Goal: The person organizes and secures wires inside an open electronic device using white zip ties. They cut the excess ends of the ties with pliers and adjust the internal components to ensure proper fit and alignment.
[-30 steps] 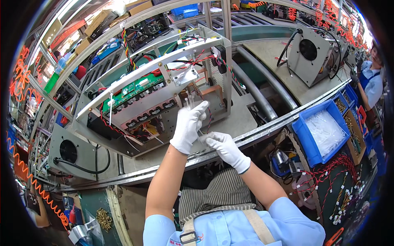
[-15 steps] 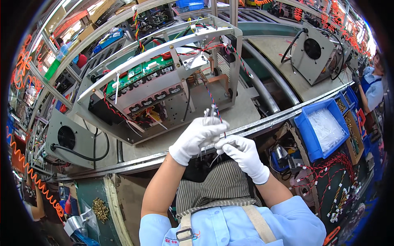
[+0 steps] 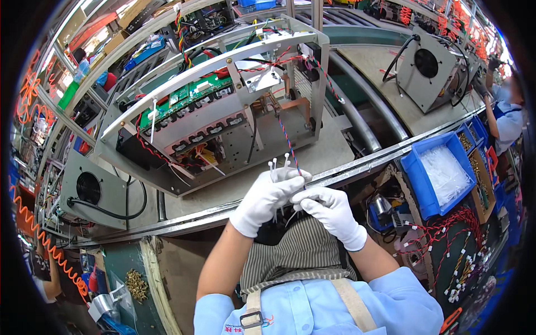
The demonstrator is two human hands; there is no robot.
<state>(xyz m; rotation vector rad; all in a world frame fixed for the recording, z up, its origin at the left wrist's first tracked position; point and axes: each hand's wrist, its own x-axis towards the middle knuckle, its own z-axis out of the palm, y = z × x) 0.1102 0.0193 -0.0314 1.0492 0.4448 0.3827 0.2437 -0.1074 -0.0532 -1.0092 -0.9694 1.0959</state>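
My left hand [image 3: 273, 192], in a white glove, is closed around several white cable ties [image 3: 287, 158], their heads sticking up above the fingers. A twisted red, blue and black wire [image 3: 285, 135] runs down from the open metal chassis [image 3: 328, 61] to my fingertips. Close beside it, my right hand [image 3: 330, 209], also gloved, pinches at the wire's lower end. A thin pale strip [image 3: 291, 216], apparently a cable tie's tail, pokes out under the right fingertips. My fingers hide exactly where strip and wire meet. A green circuit board [image 3: 195, 95] sits inside the chassis.
A blue bin of white cable ties [image 3: 414, 192] stands at the right, above bundled red wires [image 3: 466, 223]. Grey fan units [image 3: 92, 187] flank the chassis. A metal rail [image 3: 184, 225] crosses before me; steel rollers [image 3: 385, 109] lie beyond. A co-worker [image 3: 505, 111] stands far right.
My left hand has turned slightly, and the cable tie heads now stand apart above it. The left fingers have come up against the wire. My right hand has barely moved.
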